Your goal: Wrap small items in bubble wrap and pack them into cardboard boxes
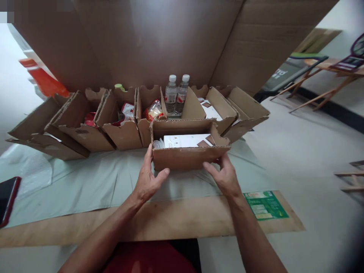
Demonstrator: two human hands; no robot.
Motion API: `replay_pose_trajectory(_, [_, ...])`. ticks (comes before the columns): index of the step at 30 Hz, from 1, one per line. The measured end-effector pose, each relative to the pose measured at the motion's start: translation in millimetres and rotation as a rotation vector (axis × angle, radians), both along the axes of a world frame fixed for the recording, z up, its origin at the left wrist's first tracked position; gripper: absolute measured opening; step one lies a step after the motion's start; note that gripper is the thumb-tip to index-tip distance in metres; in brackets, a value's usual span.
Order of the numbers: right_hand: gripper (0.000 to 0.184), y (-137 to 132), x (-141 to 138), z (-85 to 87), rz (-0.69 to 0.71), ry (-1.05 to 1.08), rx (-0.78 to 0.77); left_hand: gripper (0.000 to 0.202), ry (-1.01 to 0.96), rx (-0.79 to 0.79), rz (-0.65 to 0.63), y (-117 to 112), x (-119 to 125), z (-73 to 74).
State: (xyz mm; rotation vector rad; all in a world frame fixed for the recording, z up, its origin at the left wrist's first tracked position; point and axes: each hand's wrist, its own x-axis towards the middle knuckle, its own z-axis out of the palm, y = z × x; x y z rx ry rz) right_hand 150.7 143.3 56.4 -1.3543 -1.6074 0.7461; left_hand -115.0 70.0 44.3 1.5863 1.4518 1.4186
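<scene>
An open-topped cardboard bin [182,159] lies lengthwise in front of me, between my two hands. Inside it are a white carton [184,141] with brown squares at one end and, to the carton's left, something in clear crinkled plastic [159,143]. My left hand [149,176] grips the bin's left end, fingers along the side and thumb toward the front wall. At the lower right corner, my right hand [223,174] has its fingers partly hidden under and behind the bin, thumb at the front. Whether the bin rests on the cloth I cannot tell.
Behind stands a row of cardboard bins [122,134] with packaged goods. Two water bottles [176,94] stand there too. A tall cardboard panel [153,41] backs the row. Green cloth [93,182] covers the table. A phone [8,201] lies left, a green printed sheet [265,204] right.
</scene>
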Motion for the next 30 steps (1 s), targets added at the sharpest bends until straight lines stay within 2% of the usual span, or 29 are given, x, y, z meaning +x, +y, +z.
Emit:
replay_pose_trajectory(4, [0.058,-23.7,-6.7,2.7,-0.007,-0.025,0.051,0.083,-0.085,-0.035,-0.003,-8.4,0.7,0.6])
replay_pose_trajectory(8, [0.049,-55.1,-18.4,10.6,-0.049,-0.059,0.084,0.086,-0.101,-0.028,-0.004,-35.1,-17.6,0.7])
replay_pose_trajectory(11, [0.043,-64.2,-41.8,23.5,0.032,-0.083,0.101,0.082,-0.131,-0.024,0.053,-50.0,-42.5,9.0])
replay_pose_trajectory(13, [0.045,-61.4,-53.6,35.0,0.1,-0.094,0.099,0.079,-0.161,0.0,0.096,-50.9,-51.5,19.7])
replay_pose_trajectory(15, [0.049,-55.6,-54.4,45.0,0.083,-0.069,0.107,0.08,-0.176,0.036,0.112,-46.2,-45.9,31.1])
replay_pose_trajectory(17, [0.051,-51.7,-45.3,49.9,-0.02,0.006,0.146,0.086,-0.155,0.065,0.074,-40.7,-28.5,38.9])
replay_pose_trajectory(20, [0.049,-56.1,-33.3,44.7,-0.212,0.154,0.258,0.093,-0.085,0.083,-0.048,-41.9,-6.5,40.6])
replay_pose_trajectory(22, [0.049,-65.5,-40.3,35.4,-0.24,0.189,0.263,0.094,-0.063,0.067,-0.053,-51.6,-11.7,36.5])
replay_pose_trajectory(23, [0.051,-70.5,-49.3,30.9,-0.195,0.179,0.234,0.092,-0.066,0.051,-0.015,-57.7,-21.0,34.2])
replay_pose_trajectory(25, [0.057,-77.3,-72.4,26.1,-0.003,0.119,0.133,0.084,-0.097,0.025,0.114,-68.2,-46.1,32.0])
replay_pose_trajectory(27, [0.058,-77.3,-90.3,29.6,0.174,0.075,0.053,0.076,-0.137,0.029,0.226,-72.2,-64.7,34.4])
replay_pose_trajectory(28, [0.057,-75.5,-93.6,33.6,0.205,0.07,0.042,0.075,-0.149,0.036,0.245,-71.9,-66.9,36.6])
replay_pose_trajectory(30, [0.054,-71.5,-87.8,42.2,0.111,0.114,0.105,0.081,-0.139,0.043,0.187,-69.3,-55.5,40.6])
